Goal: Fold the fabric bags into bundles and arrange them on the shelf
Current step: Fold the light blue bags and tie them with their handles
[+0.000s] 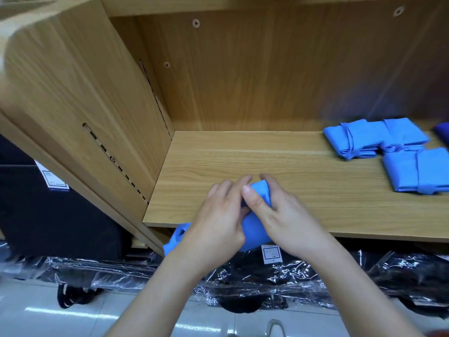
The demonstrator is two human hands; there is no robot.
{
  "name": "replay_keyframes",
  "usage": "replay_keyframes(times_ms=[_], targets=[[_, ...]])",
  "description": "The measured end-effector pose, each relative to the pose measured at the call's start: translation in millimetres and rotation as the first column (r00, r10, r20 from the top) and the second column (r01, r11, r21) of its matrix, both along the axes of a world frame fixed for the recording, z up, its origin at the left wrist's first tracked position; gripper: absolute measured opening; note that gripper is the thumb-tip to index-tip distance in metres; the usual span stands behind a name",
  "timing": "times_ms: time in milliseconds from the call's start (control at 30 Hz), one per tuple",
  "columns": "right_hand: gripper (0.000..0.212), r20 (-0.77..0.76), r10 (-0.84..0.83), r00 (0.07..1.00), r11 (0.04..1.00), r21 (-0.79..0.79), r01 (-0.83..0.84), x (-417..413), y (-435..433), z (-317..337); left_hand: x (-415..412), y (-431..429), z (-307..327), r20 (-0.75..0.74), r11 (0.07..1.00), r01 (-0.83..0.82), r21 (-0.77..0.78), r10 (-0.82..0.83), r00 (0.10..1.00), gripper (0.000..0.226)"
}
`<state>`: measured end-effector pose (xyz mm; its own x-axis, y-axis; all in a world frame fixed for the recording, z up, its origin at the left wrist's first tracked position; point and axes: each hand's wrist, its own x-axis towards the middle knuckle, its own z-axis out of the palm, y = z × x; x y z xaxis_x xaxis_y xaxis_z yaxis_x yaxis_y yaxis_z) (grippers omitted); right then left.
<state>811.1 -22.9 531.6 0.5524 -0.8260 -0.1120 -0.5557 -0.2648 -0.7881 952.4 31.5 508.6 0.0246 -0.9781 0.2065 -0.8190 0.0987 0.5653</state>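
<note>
A: Where is the bag (256, 227) held?
B: At the front edge of the shelf (315, 190), partly past it. The roll is clasped by both grips, left hand (218, 215) and right hand (286, 220).
A: What could be lost?
B: The roll may be loosened if a grip is eased. The loose end (177, 235) hanging below could be snagged on the edge.
A: What is not seen?
B: The roll's middle is covered by fingers. The bundles (364, 139) at the right are blurred and cut off.
</note>
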Motion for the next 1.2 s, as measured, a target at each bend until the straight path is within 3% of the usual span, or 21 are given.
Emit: replay_keyframes(times_ms=[33, 67, 133, 233, 367, 467, 567, 633, 767, 833, 933, 1000, 1100, 1133, 1200], targets=[[0.087, -0.108, -0.047, 0.993, 0.996, -0.086, 0.037, 1, 0, 0, -3, 0, 0, 0.018, 1.000, 0.024, 0.006, -0.024, 1.000, 0.057], [0.084, -0.122, -0.092, 0.988, 0.985, -0.155, 0.073, 2, 1, -2, -4, 1, 2, -0.015, 0.999, 0.038, 0.016, -0.038, 0.999, 0.058], [0.067, -0.028, -0.172, 0.985, 0.960, -0.229, 0.161, 2, 4, -5, -5, 2, 6, -0.190, 0.998, 0.044, 0.041, -0.036, 0.981, 0.060], [0.062, 0.104, -0.231, 0.967, 0.916, -0.313, 0.252, 1, 4, -14, 2, 1, 10, -0.406, 0.993, 0.005, 0.118, 0.044, 0.913, 0.062], [0.050, 0.188, -0.181, 0.965, 0.913, -0.331, 0.236, 0, 7, -20, 9, 1, 8, -0.683, 0.952, 0.123, 0.281, 0.108, 0.723, 0.062], [0.026, 0.293, -0.210, 0.933, 0.941, -0.197, 0.274, 3, 8, -23, 1, 2, 5, -0.640, 0.971, 0.047, 0.233, 0.116, 0.760, 0.054], [0.035, 0.349, -0.281, 0.894, 0.947, -0.052, 0.318, 3, 4, -21, -7, 1, 8, -0.586, 0.981, 0.030, 0.193, 0.090, 0.805, 0.053], [0.045, 0.334, -0.294, 0.896, 0.940, -0.067, 0.333, 1, -1, -22, -10, 0, 12, -0.551, 0.981, 0.056, 0.187, 0.057, 0.833, 0.053], [0.024, 0.426, -0.315, 0.848, 0.902, -0.143, 0.407, 1, -3, -22, -15, 2, 25, -0.584, 0.976, 0.134, 0.171, -0.009, 0.812, 0.040], [0.018, 0.494, -0.301, 0.815, 0.891, -0.159, 0.425, -1, -2, -23, -13, 1, 27, -0.486, 0.972, 0.157, 0.175, -0.054, 0.872, 0.037], [0.016, 0.525, -0.269, 0.807, 0.870, -0.227, 0.438, -2, 0, -25, -13, 0, 26, -0.350, 0.989, 0.084, 0.124, -0.036, 0.936, 0.039], [0.016, 0.520, -0.260, 0.814, 0.860, -0.259, 0.440, -1, 0, -27, -20, 1, 24, -0.363, 0.999, -0.024, 0.030, 0.033, 0.931, 0.034], [0.020, 0.481, -0.166, 0.861, 0.901, -0.282, 0.331, -1, 0, -24, -23, 4, 19, -0.432, 0.983, -0.175, -0.061, 0.132, 0.892, 0.025], [0.025, 0.413, -0.094, 0.906, 0.929, -0.290, 0.229, -5, -1, -22, -21, 4, 18, -0.431, 0.975, -0.208, -0.080, 0.155, 0.889, 0.023], [0.044, 0.136, 0.126, 0.983, 0.959, -0.269, -0.086, -15, -4, -15, -16, 4, 17, -0.390, 0.972, -0.216, -0.093, 0.164, 0.906, 0.022]])
